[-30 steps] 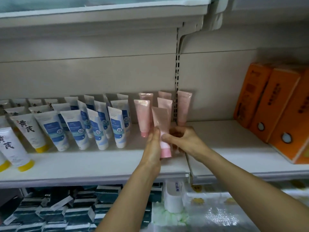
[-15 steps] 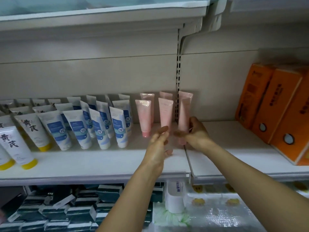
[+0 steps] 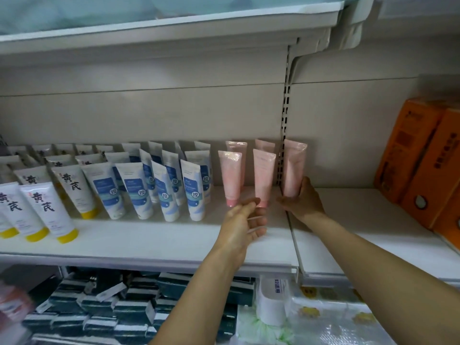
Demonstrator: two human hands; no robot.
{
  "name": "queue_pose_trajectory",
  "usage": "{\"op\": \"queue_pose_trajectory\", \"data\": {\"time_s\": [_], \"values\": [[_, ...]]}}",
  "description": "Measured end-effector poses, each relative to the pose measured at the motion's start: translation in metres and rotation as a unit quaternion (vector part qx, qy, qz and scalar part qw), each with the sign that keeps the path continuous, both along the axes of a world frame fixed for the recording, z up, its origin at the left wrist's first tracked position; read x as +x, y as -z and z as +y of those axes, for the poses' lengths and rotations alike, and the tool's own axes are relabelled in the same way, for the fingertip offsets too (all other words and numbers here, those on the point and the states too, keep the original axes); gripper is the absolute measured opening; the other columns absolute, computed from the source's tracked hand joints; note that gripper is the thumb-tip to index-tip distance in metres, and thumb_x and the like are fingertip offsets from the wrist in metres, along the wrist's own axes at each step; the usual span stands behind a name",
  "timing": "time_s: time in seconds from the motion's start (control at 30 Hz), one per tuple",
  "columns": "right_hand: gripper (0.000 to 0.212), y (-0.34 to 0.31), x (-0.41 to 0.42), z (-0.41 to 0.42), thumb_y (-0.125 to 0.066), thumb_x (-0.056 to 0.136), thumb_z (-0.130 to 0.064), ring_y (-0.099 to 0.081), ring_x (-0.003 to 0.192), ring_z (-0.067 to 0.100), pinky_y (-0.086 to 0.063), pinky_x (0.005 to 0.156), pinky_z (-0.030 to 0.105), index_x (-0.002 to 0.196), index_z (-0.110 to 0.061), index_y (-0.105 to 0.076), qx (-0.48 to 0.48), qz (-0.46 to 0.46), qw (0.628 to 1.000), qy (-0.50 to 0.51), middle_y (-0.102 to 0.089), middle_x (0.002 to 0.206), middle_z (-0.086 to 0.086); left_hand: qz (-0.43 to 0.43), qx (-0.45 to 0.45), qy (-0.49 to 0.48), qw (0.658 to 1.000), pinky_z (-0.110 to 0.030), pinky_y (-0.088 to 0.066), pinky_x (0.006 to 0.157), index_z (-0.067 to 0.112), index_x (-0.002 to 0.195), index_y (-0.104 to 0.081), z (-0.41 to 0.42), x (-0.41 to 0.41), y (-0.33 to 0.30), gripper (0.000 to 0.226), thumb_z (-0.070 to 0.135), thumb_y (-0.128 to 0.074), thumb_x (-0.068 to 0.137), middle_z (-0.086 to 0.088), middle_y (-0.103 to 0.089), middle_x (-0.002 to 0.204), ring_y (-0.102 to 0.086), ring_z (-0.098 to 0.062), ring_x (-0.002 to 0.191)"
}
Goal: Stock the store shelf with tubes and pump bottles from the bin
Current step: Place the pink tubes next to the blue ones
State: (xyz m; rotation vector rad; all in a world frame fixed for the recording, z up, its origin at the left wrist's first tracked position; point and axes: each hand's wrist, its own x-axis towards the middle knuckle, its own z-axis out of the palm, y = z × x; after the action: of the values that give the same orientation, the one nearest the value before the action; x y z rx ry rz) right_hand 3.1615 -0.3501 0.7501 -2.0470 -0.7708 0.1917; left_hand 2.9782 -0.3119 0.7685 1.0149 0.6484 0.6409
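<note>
White tubes with yellow caps (image 3: 47,210) stand cap-down at the far left of the shelf (image 3: 154,235), black characters on their fronts. Next along, white tubes with blue labels (image 3: 191,192) crowd in tilted rows. Then the pink tubes: one (image 3: 231,178) with a glossy crimped top and a deeper pink cap, another (image 3: 263,178) beside it, two more half hidden behind. Left hand (image 3: 242,227) hovers just in front of them, fingers relaxed and slightly spread, holding nothing. Right hand (image 3: 302,202) grips the rightmost pink tube (image 3: 294,168), upright at the shelf joint, fingers curled round its lower end so the cap is hidden. Orange boxes (image 3: 420,160) sit far right.
</note>
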Motion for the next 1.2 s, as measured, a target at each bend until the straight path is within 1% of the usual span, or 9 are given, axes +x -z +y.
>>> {"op": "queue_pose_trajectory", "data": {"time_s": [0.17, 0.47, 0.63, 0.83, 0.87, 0.93, 1.0, 1.07, 1.2], "values": [[0.064, 0.003, 0.006, 0.001, -0.080, 0.070, -0.026, -0.058, 0.106, 0.032, -0.047, 0.080, 0.034, 0.120, -0.011, -0.044, -0.005, -0.002, 1.000, 0.010, -0.059, 0.119, 0.011, -0.001, -0.001, -0.006, 1.000, -0.033, -0.050, 0.072, 0.009, 0.116, -0.063, 0.000, -0.004, -0.001, 0.023, 0.015, -0.050, 0.098, -0.005, -0.068, 0.087, -0.061, -0.018, 0.075], [0.063, 0.001, 0.002, -0.004, -0.083, 0.066, -0.027, -0.058, 0.104, 0.032, -0.048, 0.081, 0.037, 0.114, -0.009, -0.046, -0.017, 0.012, 1.000, 0.021, -0.059, 0.117, 0.012, 0.008, 0.000, -0.014, 1.000, -0.031, -0.050, 0.069, 0.013, 0.107, -0.065, 0.000, -0.008, -0.003, 0.017, 0.014, -0.050, 0.099, -0.003, -0.068, 0.082, -0.061, -0.017, 0.072], [0.061, -0.002, -0.003, -0.011, -0.084, 0.066, -0.025, -0.059, 0.100, 0.028, -0.045, 0.077, 0.031, 0.111, -0.011, -0.046, -0.005, 0.024, 0.999, 0.022, -0.060, 0.112, 0.009, 0.002, -0.018, -0.030, 0.999, -0.031, -0.050, 0.067, 0.012, 0.106, -0.064, 0.001, -0.012, -0.004, 0.017, 0.014, -0.049, 0.099, -0.004, -0.067, 0.080, -0.061, -0.017, 0.069], [0.068, -0.005, -0.013, -0.024, -0.083, 0.069, -0.040, -0.055, 0.093, 0.023, -0.046, 0.076, 0.032, 0.117, -0.012, -0.044, 0.014, 0.029, 0.998, 0.063, -0.052, 0.107, 0.003, -0.007, -0.032, -0.042, 0.999, -0.032, -0.051, 0.071, 0.013, 0.103, -0.064, 0.000, -0.016, -0.003, 0.015, 0.015, -0.050, 0.098, -0.005, -0.066, 0.081, -0.060, -0.018, 0.072], [0.066, -0.006, -0.016, -0.026, -0.081, 0.070, -0.043, -0.056, 0.094, 0.024, -0.048, 0.076, 0.033, 0.116, -0.014, -0.043, 0.020, 0.031, 0.996, 0.075, -0.052, 0.108, 0.003, -0.009, -0.036, -0.043, 0.998, -0.033, -0.051, 0.072, 0.013, 0.102, -0.064, -0.001, -0.017, -0.003, 0.014, 0.015, -0.051, 0.098, -0.006, -0.066, 0.081, -0.060, -0.019, 0.072], [0.053, -0.006, -0.024, -0.030, -0.074, 0.077, -0.044, -0.058, 0.091, 0.024, -0.049, 0.076, 0.037, 0.109, -0.017, -0.042, 0.048, 0.031, 0.994, 0.096, -0.053, 0.102, 0.002, -0.014, -0.045, -0.045, 0.998, -0.033, -0.052, 0.071, 0.013, 0.102, -0.065, -0.002, -0.018, -0.004, 0.014, 0.016, -0.052, 0.097, -0.006, -0.066, 0.081, -0.060, -0.019, 0.072], [0.037, -0.007, -0.034, -0.033, -0.067, 0.084, -0.038, -0.058, 0.085, 0.023, -0.050, 0.078, 0.038, 0.104, -0.017, -0.043, 0.102, 0.029, 0.988, 0.110, -0.054, 0.090, -0.001, -0.023, -0.051, -0.047, 0.997, -0.032, -0.052, 0.071, 0.013, 0.103, -0.065, -0.004, -0.022, -0.005, 0.014, 0.015, -0.053, 0.096, -0.005, -0.066, 0.079, -0.060, -0.018, 0.070], [0.026, -0.009, -0.047, -0.034, -0.062, 0.088, -0.029, -0.057, 0.078, 0.020, -0.048, 0.075, 0.034, 0.104, -0.015, -0.046, 0.161, 0.031, 0.981, 0.108, -0.054, 0.082, -0.004, -0.034, -0.053, -0.049, 0.997, -0.032, -0.052, 0.071, 0.012, 0.106, -0.066, -0.005, -0.028, -0.006, 0.016, 0.015, -0.055, 0.095, -0.004, -0.066, 0.078, -0.060, -0.018, 0.069], [0.011, -0.014, -0.080, -0.032, -0.060, 0.090, -0.019, -0.056, 0.072, 0.015, -0.047, 0.070, 0.033, 0.096, -0.016, -0.051, 0.258, 0.047, 0.963, 0.062, -0.058, 0.079, -0.002, -0.050, -0.054, -0.065, 0.995, -0.032, -0.051, 0.072, 0.011, 0.109, -0.064, -0.006, -0.047, -0.008, 0.018, 0.012, -0.052, 0.096, -0.003, -0.065, 0.075, -0.059, -0.017, 0.068]]}}
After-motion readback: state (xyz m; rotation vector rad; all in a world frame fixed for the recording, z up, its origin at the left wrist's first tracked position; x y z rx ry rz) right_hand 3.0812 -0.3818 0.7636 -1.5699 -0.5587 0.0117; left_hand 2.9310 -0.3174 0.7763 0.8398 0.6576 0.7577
